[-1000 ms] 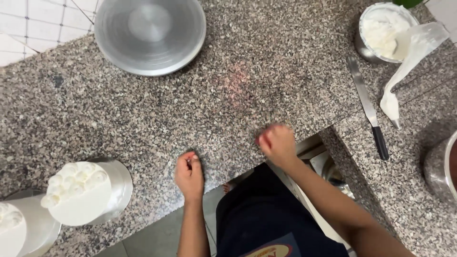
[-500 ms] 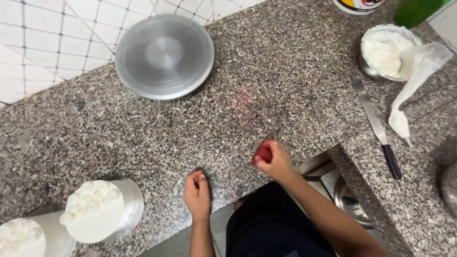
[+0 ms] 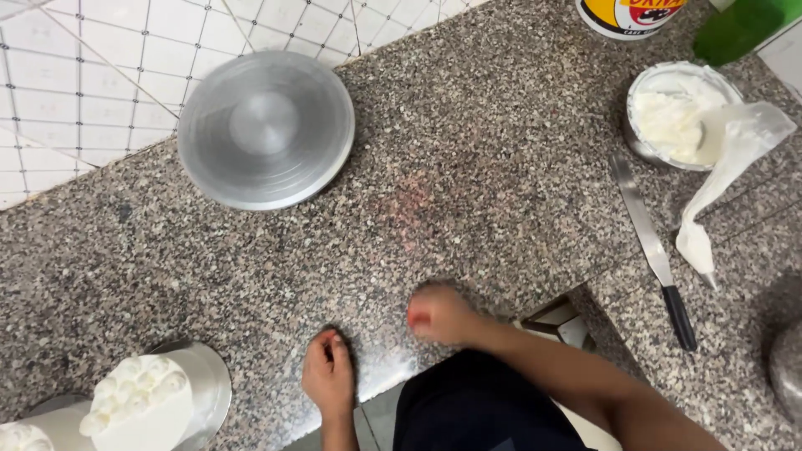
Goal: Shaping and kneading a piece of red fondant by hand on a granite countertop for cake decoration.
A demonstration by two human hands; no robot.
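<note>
At the near edge of the granite counter [image 3: 501, 117], the left hand [image 3: 327, 377] lay flat with its fingers resting on the stone, holding nothing, much as half a second before. Just beside it the right hand [image 3: 439, 315] was curled and blurred; a red spot showed at its fingers, but whether it gripped something could not be told. It had kept close to the counter edge. Off to the left stood a small white cake [image 3: 142, 401] topped with piped dollops on a silver board. Farther right lay a long knife [image 3: 653, 250] and a piping bag [image 3: 723, 179] draped from a bowl of cream [image 3: 668, 113]. Beyond, the round metal turntable [image 3: 266, 129] sat bare by the tiled wall, lower in view than earlier.
</note>
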